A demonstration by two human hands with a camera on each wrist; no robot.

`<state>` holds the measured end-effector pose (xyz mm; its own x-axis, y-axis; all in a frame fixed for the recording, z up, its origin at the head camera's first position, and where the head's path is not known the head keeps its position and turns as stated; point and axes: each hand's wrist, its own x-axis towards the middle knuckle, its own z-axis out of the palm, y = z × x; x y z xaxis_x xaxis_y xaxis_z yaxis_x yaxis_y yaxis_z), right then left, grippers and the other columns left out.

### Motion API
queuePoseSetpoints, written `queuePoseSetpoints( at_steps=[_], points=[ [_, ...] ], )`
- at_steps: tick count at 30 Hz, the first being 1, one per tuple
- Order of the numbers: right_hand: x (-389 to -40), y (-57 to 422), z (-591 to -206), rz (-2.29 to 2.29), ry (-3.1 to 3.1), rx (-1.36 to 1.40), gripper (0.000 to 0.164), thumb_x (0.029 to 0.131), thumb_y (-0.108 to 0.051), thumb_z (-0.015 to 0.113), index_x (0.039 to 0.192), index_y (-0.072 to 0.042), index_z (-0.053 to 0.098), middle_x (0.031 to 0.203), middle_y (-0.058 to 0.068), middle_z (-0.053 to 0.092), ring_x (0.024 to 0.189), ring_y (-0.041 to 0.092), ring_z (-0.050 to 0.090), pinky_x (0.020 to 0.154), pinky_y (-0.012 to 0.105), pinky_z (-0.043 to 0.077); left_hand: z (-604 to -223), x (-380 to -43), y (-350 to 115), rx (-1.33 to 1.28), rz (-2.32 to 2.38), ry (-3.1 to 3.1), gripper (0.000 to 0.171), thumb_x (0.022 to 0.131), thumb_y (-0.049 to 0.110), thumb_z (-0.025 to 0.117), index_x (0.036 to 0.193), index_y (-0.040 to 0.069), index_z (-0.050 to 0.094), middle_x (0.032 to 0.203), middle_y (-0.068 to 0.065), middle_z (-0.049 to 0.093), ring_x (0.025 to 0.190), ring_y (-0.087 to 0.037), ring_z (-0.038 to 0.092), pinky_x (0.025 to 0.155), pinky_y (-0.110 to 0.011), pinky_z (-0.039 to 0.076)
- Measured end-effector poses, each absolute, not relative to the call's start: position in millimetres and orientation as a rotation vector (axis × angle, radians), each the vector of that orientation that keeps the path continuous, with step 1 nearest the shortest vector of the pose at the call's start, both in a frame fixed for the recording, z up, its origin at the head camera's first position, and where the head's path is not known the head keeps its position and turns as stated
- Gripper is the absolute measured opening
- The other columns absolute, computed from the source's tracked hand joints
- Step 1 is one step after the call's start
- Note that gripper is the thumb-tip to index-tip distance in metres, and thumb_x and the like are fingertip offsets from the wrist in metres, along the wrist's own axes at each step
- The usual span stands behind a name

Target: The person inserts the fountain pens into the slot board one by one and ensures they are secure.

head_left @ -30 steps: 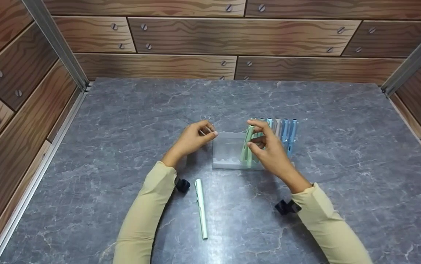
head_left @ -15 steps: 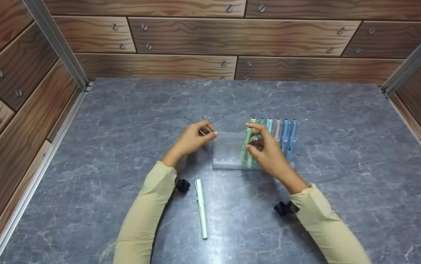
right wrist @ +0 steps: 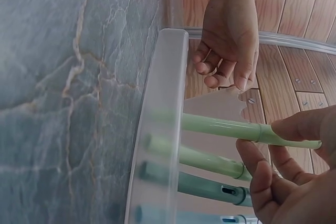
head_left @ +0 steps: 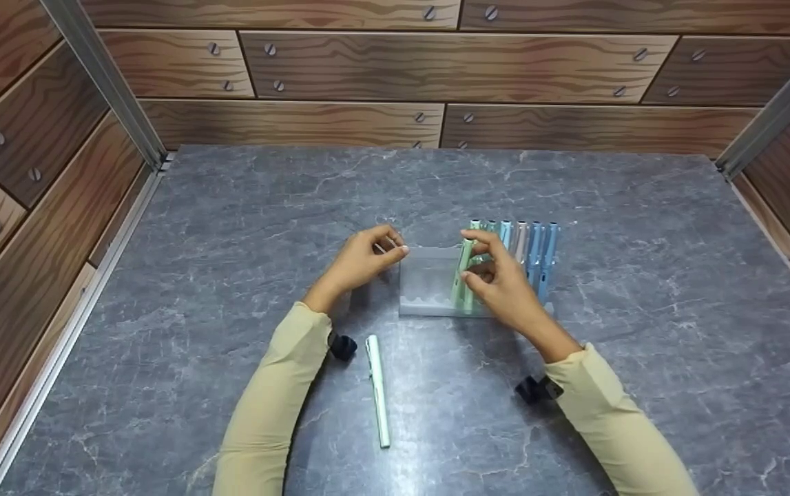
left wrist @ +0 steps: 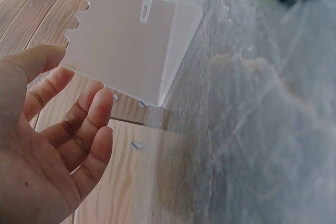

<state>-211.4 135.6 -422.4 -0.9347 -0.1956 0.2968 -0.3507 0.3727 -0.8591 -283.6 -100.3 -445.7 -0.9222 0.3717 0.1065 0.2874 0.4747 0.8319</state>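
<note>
A clear plastic pen stand [head_left: 428, 279] with a notched top edge stands mid-table. My left hand [head_left: 367, 258] pinches its upper left corner between thumb and index finger, as the left wrist view shows, the other fingers loosely bent. With thumb and fingertips my right hand [head_left: 510, 289] holds a light green pen [right wrist: 220, 128], whose lower end sits behind the stand's front lip [right wrist: 165, 77]. This pen leans slightly, left of a second light green pen [right wrist: 212, 161]. Further right in the row are a teal pen [right wrist: 205, 186], a light blue, a greyish and two darker blue pens [head_left: 550, 258].
Another pale green pen [head_left: 378, 393] lies on the grey marbled table [head_left: 264, 200], in front of the stand and between the forearms. Wood-patterned panels [head_left: 450, 69] enclose the back and sides. A small black wrist camera [head_left: 343, 348] sits at each cuff.
My right hand has shifted very slightly left and down with the light green pen over the last second. The left hand stays at the stand's corner, and the lying pen has not moved.
</note>
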Motion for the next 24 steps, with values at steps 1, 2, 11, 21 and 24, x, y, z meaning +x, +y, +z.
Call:
queuePoseSetpoints(
  at_steps=[1, 2, 11, 21, 24],
  points=[
    [-211.6, 135.7, -422.0, 1.603, -2.486, 0.495, 0.054, 0.085, 0.014, 0.058, 0.133, -0.007, 0.046, 0.107, 0.02, 0.053, 0.088, 0.037, 0.068, 0.064, 0.017, 0.05, -445.9, -283.6, -100.3, 0.586, 1.454, 2.622, 0.017, 0.092, 0.026, 0.065, 0.098, 0.01, 0.066, 0.091, -0.01, 0.069, 0.073, -0.016, 0.061, 0.063, -0.023, 0.046],
    [-211.9, 135.9, -421.5, 1.588, -2.493, 0.494, 0.054, 0.085, 0.014, 0.058, 0.133, -0.008, 0.047, 0.107, 0.02, 0.054, 0.088, 0.037, 0.068, 0.065, 0.017, 0.05, -445.9, -283.6, -100.2, 0.587, 1.455, 2.622, 0.017, 0.092, 0.026, 0.065, 0.098, 0.01, 0.066, 0.091, -0.01, 0.069, 0.073, -0.016, 0.061, 0.063, -0.023, 0.046],
    [-215.7, 136.1, -418.9, 1.256, -2.481, 0.512, 0.046, 0.085, 0.003, 0.068, 0.129, -0.008, 0.057, 0.104, 0.016, 0.057, 0.076, 0.018, 0.059, 0.065, 0.021, 0.047, -444.8, -283.7, -100.5, 0.607, 1.478, 2.612, 0.018, 0.092, 0.024, 0.065, 0.098, 0.008, 0.066, 0.093, -0.011, 0.069, 0.074, -0.019, 0.062, 0.063, -0.023, 0.046],
    [-219.6, 137.8, -419.8, 1.099, -2.5, 0.465, 0.05, 0.086, -0.006, 0.071, 0.134, -0.015, 0.057, 0.1, 0.016, 0.057, 0.076, 0.018, 0.053, 0.067, 0.031, 0.043, -446.3, -284.0, -100.3, 0.585, 1.469, 2.617, 0.016, 0.093, 0.026, 0.065, 0.098, 0.01, 0.066, 0.095, -0.011, 0.069, 0.072, -0.016, 0.062, 0.065, -0.025, 0.048],
    [-219.5, 139.0, -420.1, 1.093, -2.496, 0.457, 0.051, 0.086, -0.008, 0.071, 0.134, -0.016, 0.057, 0.1, 0.016, 0.057, 0.076, 0.019, 0.054, 0.067, 0.032, 0.044, -445.9, -283.6, -100.5, 0.581, 1.465, 2.612, 0.016, 0.093, 0.026, 0.065, 0.098, 0.011, 0.066, 0.096, -0.01, 0.068, 0.073, -0.017, 0.063, 0.065, -0.027, 0.05]
  ],
)
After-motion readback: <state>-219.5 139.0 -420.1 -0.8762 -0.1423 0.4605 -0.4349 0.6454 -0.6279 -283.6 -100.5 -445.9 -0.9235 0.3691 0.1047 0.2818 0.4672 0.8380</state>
